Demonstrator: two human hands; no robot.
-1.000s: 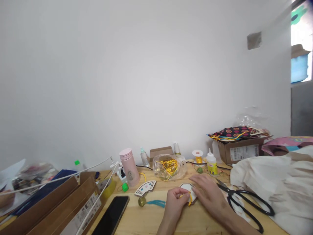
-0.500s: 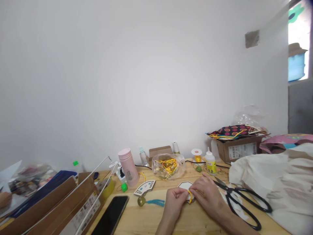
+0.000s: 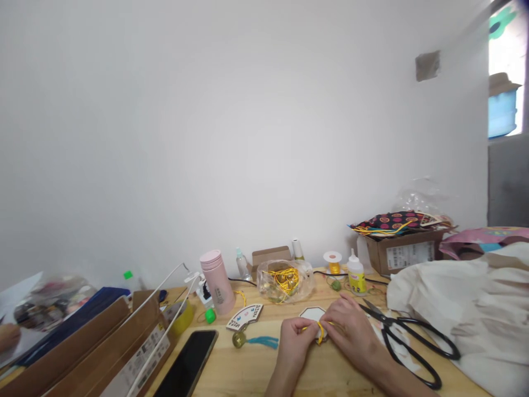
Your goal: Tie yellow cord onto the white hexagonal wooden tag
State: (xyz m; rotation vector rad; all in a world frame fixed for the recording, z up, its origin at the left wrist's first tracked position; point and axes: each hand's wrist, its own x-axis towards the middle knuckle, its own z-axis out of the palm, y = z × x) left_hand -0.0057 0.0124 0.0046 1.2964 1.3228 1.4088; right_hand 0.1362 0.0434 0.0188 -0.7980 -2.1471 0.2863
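- Observed left grip narrow, thumb against finger, pinching yellow cord.
- Observed right grip likewise narrow at fingertips, holding same cord from opposite side; remaining fingers extended.
- Located cord between both hands, in a small loop, over near edge of white plaque, black-edged and lying on desk.
- Cannot tell whether cord is fastened to plaque; partly covered by fingers.
- Noted just right of right grip: black-handled scissors, lying flat.
- Noted left of left grip: blue tassel joined to brass-coloured disc, near fan-shaped piece bearing printed marks.
- Found farther left: dark-screened phone, lying flat.
- Found beyond hands, towards wall: clear plastic bag containing yellow cords, spool of yellow thread, and yellow-labelled bottle, upright.
- Recorded left of bag: pink tumbler, lid on.
- Recorded at far right: off-white cloth, crumpled, beside scissors.
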